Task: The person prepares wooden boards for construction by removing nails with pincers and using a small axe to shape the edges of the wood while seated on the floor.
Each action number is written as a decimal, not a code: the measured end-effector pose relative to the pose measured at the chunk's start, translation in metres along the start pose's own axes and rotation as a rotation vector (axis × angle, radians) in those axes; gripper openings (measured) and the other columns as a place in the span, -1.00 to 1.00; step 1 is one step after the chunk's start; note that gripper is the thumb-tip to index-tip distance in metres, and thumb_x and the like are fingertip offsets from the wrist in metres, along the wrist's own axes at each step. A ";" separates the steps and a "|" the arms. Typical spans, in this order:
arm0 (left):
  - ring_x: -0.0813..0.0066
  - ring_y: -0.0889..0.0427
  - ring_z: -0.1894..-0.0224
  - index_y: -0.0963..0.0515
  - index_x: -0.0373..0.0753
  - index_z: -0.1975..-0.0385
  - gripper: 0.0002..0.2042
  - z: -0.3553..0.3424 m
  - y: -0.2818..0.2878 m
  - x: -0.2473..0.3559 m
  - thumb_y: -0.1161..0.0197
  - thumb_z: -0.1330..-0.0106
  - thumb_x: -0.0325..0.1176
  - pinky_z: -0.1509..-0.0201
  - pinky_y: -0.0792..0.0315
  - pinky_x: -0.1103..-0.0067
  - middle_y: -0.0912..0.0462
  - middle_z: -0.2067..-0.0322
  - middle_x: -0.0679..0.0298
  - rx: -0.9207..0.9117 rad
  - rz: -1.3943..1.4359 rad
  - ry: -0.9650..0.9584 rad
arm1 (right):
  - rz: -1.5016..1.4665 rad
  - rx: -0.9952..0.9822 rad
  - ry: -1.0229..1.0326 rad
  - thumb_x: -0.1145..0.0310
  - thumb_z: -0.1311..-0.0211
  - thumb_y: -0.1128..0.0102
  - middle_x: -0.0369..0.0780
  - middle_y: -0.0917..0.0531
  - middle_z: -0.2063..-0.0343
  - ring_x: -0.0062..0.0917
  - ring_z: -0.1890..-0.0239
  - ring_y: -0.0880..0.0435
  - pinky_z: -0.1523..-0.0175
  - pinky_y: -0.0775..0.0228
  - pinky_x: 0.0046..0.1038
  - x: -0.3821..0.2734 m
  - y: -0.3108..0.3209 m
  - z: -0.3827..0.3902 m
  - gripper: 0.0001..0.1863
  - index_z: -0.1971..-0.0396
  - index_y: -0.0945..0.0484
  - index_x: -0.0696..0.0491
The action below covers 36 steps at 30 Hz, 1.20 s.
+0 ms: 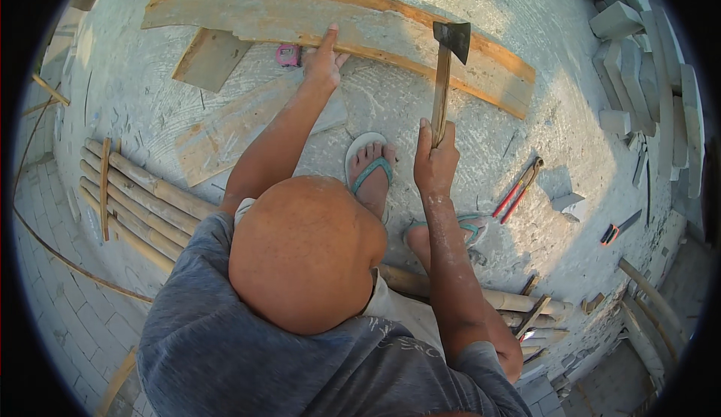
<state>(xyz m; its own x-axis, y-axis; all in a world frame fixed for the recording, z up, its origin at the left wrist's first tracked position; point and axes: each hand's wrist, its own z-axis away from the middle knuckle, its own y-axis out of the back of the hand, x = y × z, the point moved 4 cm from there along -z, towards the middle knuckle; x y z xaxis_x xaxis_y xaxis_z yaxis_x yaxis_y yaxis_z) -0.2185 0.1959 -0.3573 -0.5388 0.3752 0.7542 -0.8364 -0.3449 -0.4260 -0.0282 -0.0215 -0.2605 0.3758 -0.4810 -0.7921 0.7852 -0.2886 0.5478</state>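
A long, weathered wooden board [300,21] with raw, lighter edges stretches across the far side of the rough floor. My left hand [323,66] grips its near edge, one finger lying over its face and the others partly hidden. In my right hand [436,158], closed round the lower handle, a hatchet [441,79] points away from me. Its dark head overlaps the right part of the board in this view; whether they touch I cannot tell. Just left of my left hand lies a pink tape measure [288,55]. A shorter board [210,58] sticks out from under the long one.
Red-handled pincers [518,190] and a small saw-like blade with a black and orange handle [622,228] lie to the right. A flat plank [225,132] is under my left forearm. Round poles [154,199] lie at left. Grey slabs [631,79] are stacked at far right.
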 end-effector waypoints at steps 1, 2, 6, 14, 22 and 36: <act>0.18 -0.47 -0.30 -0.27 -0.12 -0.34 -0.36 0.002 0.001 -0.003 -0.44 -0.33 -0.25 -0.39 -0.33 0.04 -0.48 -0.23 0.26 -0.019 0.010 0.015 | -0.043 0.019 -0.004 0.02 -0.48 -0.07 0.18 -0.67 0.42 0.17 0.30 -0.67 0.21 -0.45 0.05 0.007 -0.004 0.004 -0.60 0.17 -0.42 0.12; 0.18 -0.47 -0.30 -0.27 -0.12 -0.34 -0.36 0.001 0.002 -0.003 -0.44 -0.33 -0.25 -0.39 -0.33 0.04 -0.48 -0.23 0.26 -0.030 0.008 0.020 | -0.087 0.039 -0.007 -0.02 -0.48 -0.03 0.20 -0.68 0.37 0.20 0.22 -0.67 0.14 -0.45 0.10 0.015 -0.008 0.006 -0.58 0.16 -0.42 0.10; 0.18 -0.59 -0.20 -0.32 -0.23 -0.26 -0.40 0.002 0.000 0.002 -0.47 -0.30 -0.26 -0.26 -0.52 0.11 -0.54 -0.18 0.20 -0.018 0.001 -0.029 | 0.402 -0.183 0.036 0.02 -0.47 -0.11 0.04 -0.58 0.59 -0.08 0.54 -0.61 0.29 -0.48 -0.10 0.044 -0.035 -0.022 -0.59 0.20 -0.43 0.12; 0.22 -0.70 0.01 -0.40 -0.34 -0.13 -0.50 0.023 -0.029 0.044 -0.42 -0.27 -0.31 -0.05 -0.68 0.31 -0.61 0.00 0.13 -0.056 -0.069 -0.047 | -0.362 -0.023 -0.232 0.05 -0.42 -0.23 -0.24 -0.54 0.66 -0.48 0.63 -0.58 0.52 -0.43 -0.41 0.102 -0.009 0.037 -0.63 0.25 -0.49 0.10; 0.24 -0.69 0.07 -0.43 -0.36 -0.08 -0.54 0.052 -0.059 0.044 -0.38 -0.26 -0.31 -0.02 -0.71 0.40 -0.61 0.09 0.13 -0.012 -0.090 0.040 | -0.457 0.246 -0.587 0.07 -0.38 -0.29 -0.32 -0.50 0.70 -0.61 0.73 -0.51 0.61 -0.34 -0.51 0.162 0.011 0.082 -0.60 0.18 -0.53 0.16; 0.03 -0.56 -0.18 -0.43 -0.51 0.00 -0.71 0.119 -0.070 0.033 -0.24 -0.41 -0.45 -0.39 -0.51 0.25 -0.52 -0.06 -0.09 -0.149 0.016 0.310 | 0.525 0.638 -0.654 0.12 0.00 -0.35 -0.01 -0.44 -0.20 -0.06 -0.26 -0.39 -0.26 -0.34 0.00 0.276 0.157 0.025 -0.21 -0.31 -0.37 -0.06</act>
<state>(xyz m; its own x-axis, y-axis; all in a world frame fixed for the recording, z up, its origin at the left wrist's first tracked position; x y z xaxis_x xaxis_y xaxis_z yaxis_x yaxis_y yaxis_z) -0.1664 0.1303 -0.2432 -0.5381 0.6224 0.5684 -0.8205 -0.2323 -0.5223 0.1866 -0.2203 -0.3862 0.1052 -0.9700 -0.2192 0.1248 -0.2058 0.9706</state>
